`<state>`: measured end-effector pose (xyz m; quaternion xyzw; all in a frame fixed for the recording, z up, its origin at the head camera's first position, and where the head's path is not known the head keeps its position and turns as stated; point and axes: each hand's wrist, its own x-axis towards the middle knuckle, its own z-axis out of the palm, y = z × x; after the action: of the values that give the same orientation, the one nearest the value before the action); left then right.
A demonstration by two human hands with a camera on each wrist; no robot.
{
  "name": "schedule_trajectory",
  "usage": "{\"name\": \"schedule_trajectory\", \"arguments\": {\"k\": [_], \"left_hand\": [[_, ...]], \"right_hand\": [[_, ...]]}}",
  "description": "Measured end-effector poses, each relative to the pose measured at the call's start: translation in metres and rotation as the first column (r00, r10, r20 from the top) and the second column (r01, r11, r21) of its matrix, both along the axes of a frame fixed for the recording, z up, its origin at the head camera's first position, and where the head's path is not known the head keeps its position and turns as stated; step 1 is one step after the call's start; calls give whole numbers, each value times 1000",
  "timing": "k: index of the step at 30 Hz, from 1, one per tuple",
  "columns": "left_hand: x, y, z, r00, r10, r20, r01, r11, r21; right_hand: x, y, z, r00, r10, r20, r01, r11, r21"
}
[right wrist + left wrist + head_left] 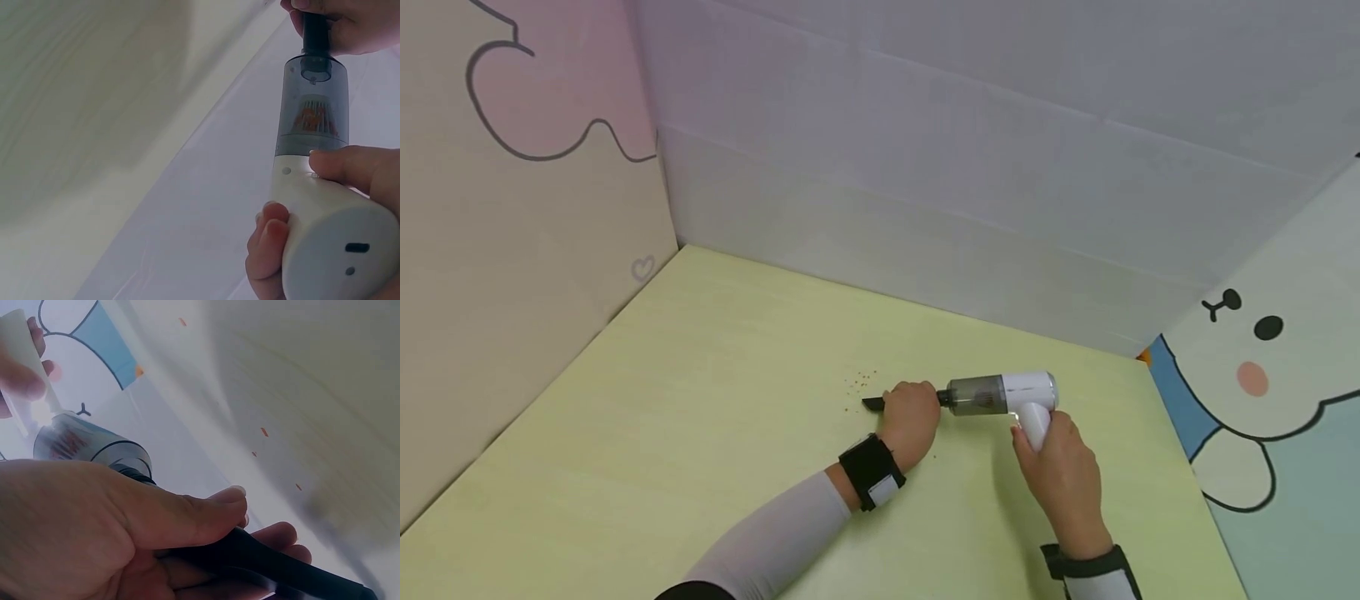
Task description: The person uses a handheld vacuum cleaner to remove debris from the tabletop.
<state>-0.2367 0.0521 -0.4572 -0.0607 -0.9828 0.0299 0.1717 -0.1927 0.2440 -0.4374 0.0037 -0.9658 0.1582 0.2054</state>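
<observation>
A white handheld vacuum (1028,388) with a smoky clear dust cup (315,100) is held level over the yellow table. My right hand (1066,483) grips its handle, thumb near the body. My left hand (912,425) curls round the black nozzle (269,562) at the front, and its dark tip shows past the fingers. Small orange-red crumbs (861,383) lie scattered on the table just beyond that tip. Inside the dust cup, orange bits cling around the ribbed filter (315,119).
The pale yellow table (700,375) meets a grey-white wall (925,167) at the back. A beige and pink panel (535,233) stands along the left. On the right is a panel with a cartoon face (1247,358). Black bands circle both wrists.
</observation>
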Motion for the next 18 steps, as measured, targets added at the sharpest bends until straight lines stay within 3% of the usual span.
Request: {"name": "schedule_trajectory", "arguments": {"k": [6,13,18], "left_hand": [[4,0,6,999,27,28,-27,999,31],[4,-5,8,998,34,48,-36,999,39],[5,-9,16,991,47,122,-54,997,60]], "right_hand": [[2,-1,2,1000,9,-3,-9,1000,-12],[4,-7,7,998,5,62,-2,999,-46],[4,-10,8,999,24,42,-22,998,-56]]}}
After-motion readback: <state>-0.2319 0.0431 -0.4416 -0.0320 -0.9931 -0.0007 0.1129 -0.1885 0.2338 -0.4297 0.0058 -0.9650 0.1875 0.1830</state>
